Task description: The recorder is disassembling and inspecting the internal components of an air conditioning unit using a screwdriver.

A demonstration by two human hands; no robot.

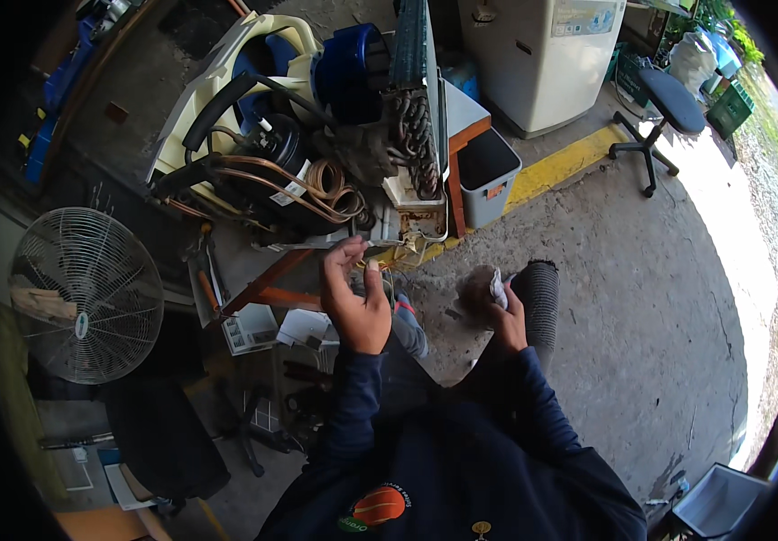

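The left hand (355,302) is raised in front of the dismantled air-conditioner unit (317,171), its fingers curled and pinched on a thin wire (372,267) that hangs from the unit's lower edge. The right hand (504,317) is lower and off to the side, closed around a small white cloth (498,288); just beside it stands a black ribbed hose (539,302), and a brownish blurred lump next to the cloth may be part of the same bundle, though the view is too soft there to say.

The unit sits tilted on a counter (271,279) with orange legs. Its black compressor (276,149), copper tubing (326,185) and finned coil (416,108) are exposed, with a blue fan housing (353,68) above. A grey bin (488,171) stands on the concrete floor just right of the counter, near a yellow painted line (560,162). A white pedestal fan (82,293) stands well to the left, and a white appliance (542,54) and a blue office chair (668,104) are farther back.
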